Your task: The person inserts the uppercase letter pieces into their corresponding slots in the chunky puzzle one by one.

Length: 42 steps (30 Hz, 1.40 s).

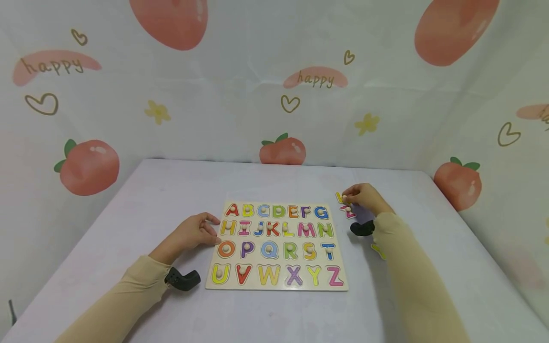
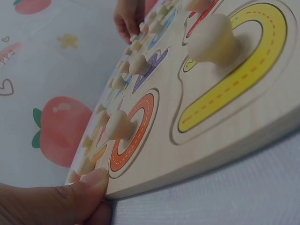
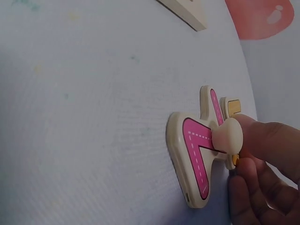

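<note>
A wooden alphabet puzzle board (image 1: pixel 279 287) lies flat, with most knobbed letters in their slots; the W, X, Y and Z slots show no knobs. My left hand (image 1: pixel 195 232) rests at the board's left edge. Its thumb (image 2: pixel 91 185) presses the rim beside the orange O (image 2: pixel 146 112). Beyond the board's right top corner, my right hand (image 1: pixel 364 196) pinches a yellow letter puzzle piece (image 1: pixel 339 197), mostly hidden by the fingers. A pink Z piece (image 3: pixel 192 136) with a round knob lies just in front of those fingertips.
A yellow-green letter piece (image 1: pixel 379 251) lies partly under my right forearm. Black wrist-worn devices (image 1: pixel 183 279) sit at both wrists. Behind the white-covered table (image 1: pixel 274 314) hangs a cloth backdrop (image 1: pixel 231 119) with peaches printed on it.
</note>
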Each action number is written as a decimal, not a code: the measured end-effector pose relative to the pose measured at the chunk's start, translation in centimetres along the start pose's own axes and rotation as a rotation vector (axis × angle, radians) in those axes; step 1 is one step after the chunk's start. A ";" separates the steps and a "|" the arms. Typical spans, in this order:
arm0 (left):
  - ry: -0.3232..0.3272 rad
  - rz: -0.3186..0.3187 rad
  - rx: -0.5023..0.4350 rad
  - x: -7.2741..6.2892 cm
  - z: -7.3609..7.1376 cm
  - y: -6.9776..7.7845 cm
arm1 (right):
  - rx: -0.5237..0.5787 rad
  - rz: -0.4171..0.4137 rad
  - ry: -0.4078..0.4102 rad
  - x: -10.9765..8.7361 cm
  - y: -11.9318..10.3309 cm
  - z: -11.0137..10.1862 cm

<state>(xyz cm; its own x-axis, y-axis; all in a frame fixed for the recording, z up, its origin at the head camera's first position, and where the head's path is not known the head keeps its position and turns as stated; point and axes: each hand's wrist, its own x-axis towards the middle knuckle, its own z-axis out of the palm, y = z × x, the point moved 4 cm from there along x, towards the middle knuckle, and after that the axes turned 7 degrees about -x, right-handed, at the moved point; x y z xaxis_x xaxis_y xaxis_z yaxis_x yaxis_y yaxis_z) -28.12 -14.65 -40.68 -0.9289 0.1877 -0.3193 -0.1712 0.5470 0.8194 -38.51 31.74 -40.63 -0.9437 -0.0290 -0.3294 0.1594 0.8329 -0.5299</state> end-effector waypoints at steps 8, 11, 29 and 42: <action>0.002 0.005 -0.007 -0.2 0.0 0.2 | -0.049 0.023 0.005 -0.4 -0.7 -0.4; 0.004 0.008 -0.008 -0.3 0.0 0.2 | -0.049 0.030 0.046 -1.1 -1.7 -0.9; -0.004 -0.003 -0.020 -0.1 0.0 -0.1 | 0.064 -0.288 0.093 -8.4 -10.9 1.3; 0.002 -0.014 -0.010 0.2 0.0 -0.3 | 0.066 -0.474 -0.083 -14.7 -15.5 9.8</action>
<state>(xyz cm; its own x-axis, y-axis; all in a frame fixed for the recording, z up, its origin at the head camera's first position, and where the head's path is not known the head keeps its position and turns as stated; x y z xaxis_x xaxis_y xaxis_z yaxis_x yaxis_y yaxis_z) -28.24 -14.77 -40.97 -0.9272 0.1780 -0.3297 -0.1875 0.5413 0.8197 -24.28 13.86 -35.20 -0.8910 -0.4431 -0.0992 -0.2622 0.6805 -0.6842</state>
